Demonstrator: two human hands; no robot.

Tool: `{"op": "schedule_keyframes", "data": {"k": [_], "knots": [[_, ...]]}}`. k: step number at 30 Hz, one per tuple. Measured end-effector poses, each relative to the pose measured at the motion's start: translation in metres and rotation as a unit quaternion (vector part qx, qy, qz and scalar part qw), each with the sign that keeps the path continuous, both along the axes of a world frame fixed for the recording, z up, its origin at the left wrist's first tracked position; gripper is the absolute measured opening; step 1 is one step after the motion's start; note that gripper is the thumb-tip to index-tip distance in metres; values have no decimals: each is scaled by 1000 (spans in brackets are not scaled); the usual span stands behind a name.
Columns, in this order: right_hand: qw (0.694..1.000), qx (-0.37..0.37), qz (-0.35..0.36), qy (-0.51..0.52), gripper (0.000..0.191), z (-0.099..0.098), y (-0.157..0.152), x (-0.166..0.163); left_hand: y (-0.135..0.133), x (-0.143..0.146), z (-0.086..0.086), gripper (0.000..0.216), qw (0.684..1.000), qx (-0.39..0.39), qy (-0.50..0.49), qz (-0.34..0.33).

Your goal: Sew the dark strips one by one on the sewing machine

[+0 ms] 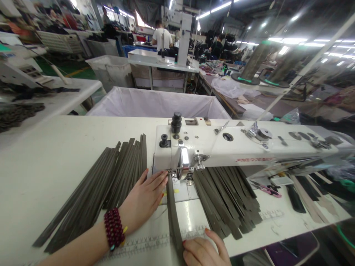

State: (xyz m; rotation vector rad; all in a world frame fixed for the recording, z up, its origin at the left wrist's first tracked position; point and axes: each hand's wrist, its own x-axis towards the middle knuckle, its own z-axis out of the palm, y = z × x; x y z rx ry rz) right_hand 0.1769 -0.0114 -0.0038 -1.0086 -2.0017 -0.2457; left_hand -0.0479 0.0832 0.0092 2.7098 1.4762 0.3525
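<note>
A dark olive fabric strip (172, 207) runs from under the needle area of a white sewing machine (222, 142) toward the table's front. My left hand (146, 194) lies flat with fingers stretched out, its fingertips beside the presser foot (174, 175) at the strip's far end. A dark red beaded bracelet (113, 228) circles that wrist. Low in the view, my right hand (205, 252) has its fingers curled on the near part of the strip. Similar strips lie in a pile (94, 184) on the left and in another pile (226, 199) under the machine arm.
Pink-handled scissors (267, 189) lie right of the right pile, near black and beige pieces (307, 195). A ruler tape (149, 242) runs along the table's front. Behind the table stands a white-lined bin (158, 101). A person in a white shirt (162, 38) is farther back.
</note>
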Motion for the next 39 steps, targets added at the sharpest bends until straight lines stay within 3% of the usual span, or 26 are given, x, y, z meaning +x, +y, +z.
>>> {"op": "schedule_keyframes", "data": {"k": [7, 21, 33, 39], "knots": [[998, -33, 42, -35, 20, 21, 23, 4, 6, 1, 1, 33, 1000, -11, -5, 8], [979, -124, 47, -153, 28, 23, 55, -8, 9, 1, 4, 30, 1000, -26, -7, 9], [968, -94, 21, -231, 18, 29, 98, -33, 8, -1, 3, 27, 999, -29, -20, 13], [974, -86, 8, -208, 17, 30, 99, -31, 8, -1, 2, 28, 999, -39, -23, 15]]}}
